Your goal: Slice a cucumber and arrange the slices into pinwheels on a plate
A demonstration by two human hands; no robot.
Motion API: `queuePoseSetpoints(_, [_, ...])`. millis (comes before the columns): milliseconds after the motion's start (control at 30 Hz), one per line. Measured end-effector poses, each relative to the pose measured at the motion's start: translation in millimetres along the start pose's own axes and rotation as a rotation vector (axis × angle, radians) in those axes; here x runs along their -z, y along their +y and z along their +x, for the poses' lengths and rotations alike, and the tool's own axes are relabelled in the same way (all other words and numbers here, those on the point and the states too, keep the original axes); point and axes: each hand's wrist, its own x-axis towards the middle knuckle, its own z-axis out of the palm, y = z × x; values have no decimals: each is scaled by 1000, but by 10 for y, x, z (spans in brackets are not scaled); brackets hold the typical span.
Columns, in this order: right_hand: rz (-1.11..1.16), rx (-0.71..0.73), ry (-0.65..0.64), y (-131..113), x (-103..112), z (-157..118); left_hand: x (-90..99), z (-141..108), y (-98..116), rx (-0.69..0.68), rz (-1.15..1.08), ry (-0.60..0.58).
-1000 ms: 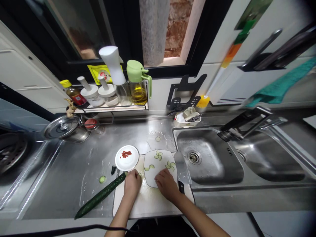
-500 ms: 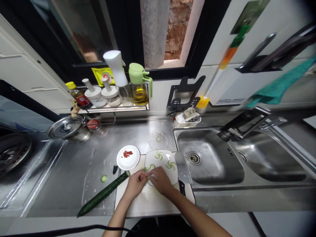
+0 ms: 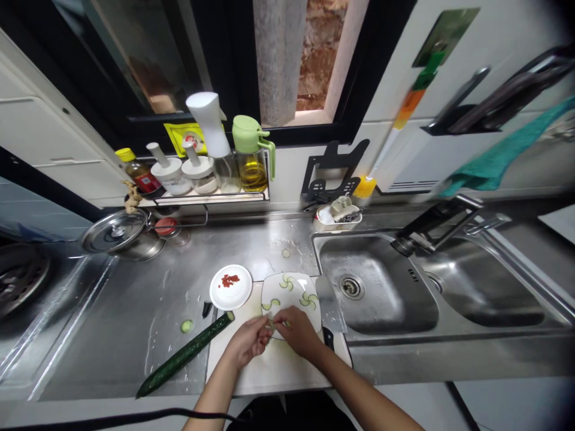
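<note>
My left hand and my right hand meet at the near edge of a white square plate. Their fingertips pinch a small pale-green piece between them, apparently a cucumber slice, mostly covered by the fingers. Thin cucumber slices lie on the plate in curved pinwheel patterns. Under plate and hands is a white cutting board. Left of my left hand rests a long cut cucumber, its cut end on the board. A cleaver with a black handle lies right of the plate.
A round white plate holds chopped red bits. One cucumber round and a dark end piece lie on the steel counter. To the right is a double sink; a seasoning shelf and lidded pot stand behind.
My left fingers have loosened and turned slightly, while my right hand has shifted a little nearer me. More of the plate's left pinwheel shows. The camera view has moved slightly.
</note>
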Motion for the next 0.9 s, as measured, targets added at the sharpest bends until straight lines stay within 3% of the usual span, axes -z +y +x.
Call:
queuePoseSetpoints(233, [11, 55, -6, 19, 29, -51, 6, 50, 33, 86, -134, -90])
queuePoseSetpoints(433, [-1, 23, 5, 34, 14, -53, -7, 93, 46, -109, -51, -14])
queuePoseSetpoints(600, [179, -155, 26, 100, -53, -32, 12, 131, 96, -199, 12, 20])
queuePoseSetpoints(733, [285, -199, 52, 150, -121, 0, 36, 194, 145, -297, 157, 66])
queuePoseSetpoints(900, [205, -257, 58, 180, -206, 74, 67, 323, 219, -472, 370, 121])
